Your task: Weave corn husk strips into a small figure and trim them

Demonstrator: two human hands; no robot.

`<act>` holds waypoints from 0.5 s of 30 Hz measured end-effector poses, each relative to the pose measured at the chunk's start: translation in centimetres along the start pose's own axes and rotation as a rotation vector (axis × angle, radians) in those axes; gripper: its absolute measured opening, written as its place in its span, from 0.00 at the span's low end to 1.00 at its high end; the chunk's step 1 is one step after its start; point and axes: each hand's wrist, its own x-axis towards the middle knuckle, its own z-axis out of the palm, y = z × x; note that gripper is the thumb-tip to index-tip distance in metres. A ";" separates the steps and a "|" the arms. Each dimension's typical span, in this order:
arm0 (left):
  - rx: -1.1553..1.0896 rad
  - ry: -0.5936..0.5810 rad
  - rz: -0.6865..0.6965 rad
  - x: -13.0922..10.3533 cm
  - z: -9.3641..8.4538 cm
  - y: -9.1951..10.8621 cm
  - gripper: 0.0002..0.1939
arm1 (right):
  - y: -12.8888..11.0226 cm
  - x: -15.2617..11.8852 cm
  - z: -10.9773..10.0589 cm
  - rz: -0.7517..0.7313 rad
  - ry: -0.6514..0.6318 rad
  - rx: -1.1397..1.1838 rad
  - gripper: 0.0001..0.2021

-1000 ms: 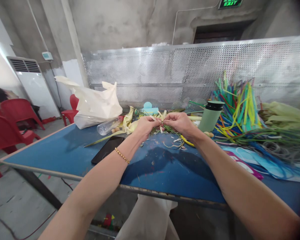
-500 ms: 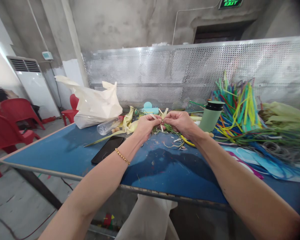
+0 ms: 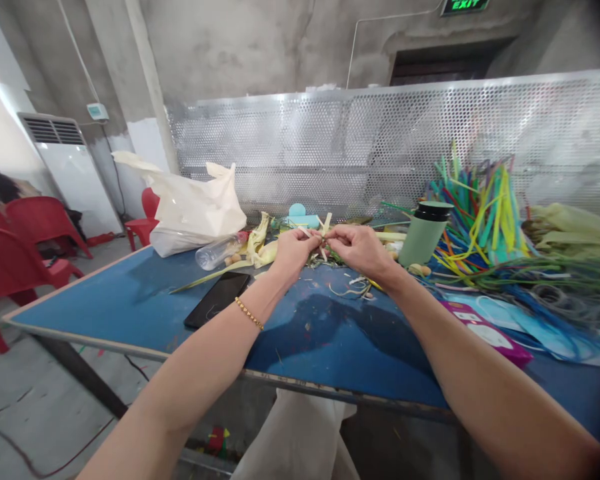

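My left hand (image 3: pixel 295 252) and my right hand (image 3: pixel 361 248) meet above the far part of the blue table (image 3: pixel 125 297). Both are closed, with fingertips pinching a small piece of pale crossed strips (image 3: pixel 327 221); they look like plant leaf or husk. Several strip ends stick out between the hands, while the middle is partly hidden by my fingers. Beneath lie green and pale scraps (image 3: pixel 357 288). Pale yellow-green husks (image 3: pixel 263 253) rest left of my left hand. A black phone (image 3: pixel 216 300) lies near my left wrist.
A white plastic bag (image 3: pixel 197 210) and clear bottle (image 3: pixel 219 253) are at left. Right of my right hand stands a green tumbler (image 3: pixel 423 235), then a heap of coloured strips (image 3: pixel 497 223). A purple packet (image 3: pixel 513 348) lies near my right forearm. A perforated metal panel (image 3: pixel 290 147) backs the table.
Both hands stay together on the pale strips, with slight finger movement. The strip ends now point differently, one more upright. The view has shifted slightly, showing more of the purple packet.
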 end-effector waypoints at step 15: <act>0.106 -0.108 -0.021 0.1 -0.4 0.2 0.06 | 0.2 -0.1 -0.2 0.122 0.020 0.126 0.14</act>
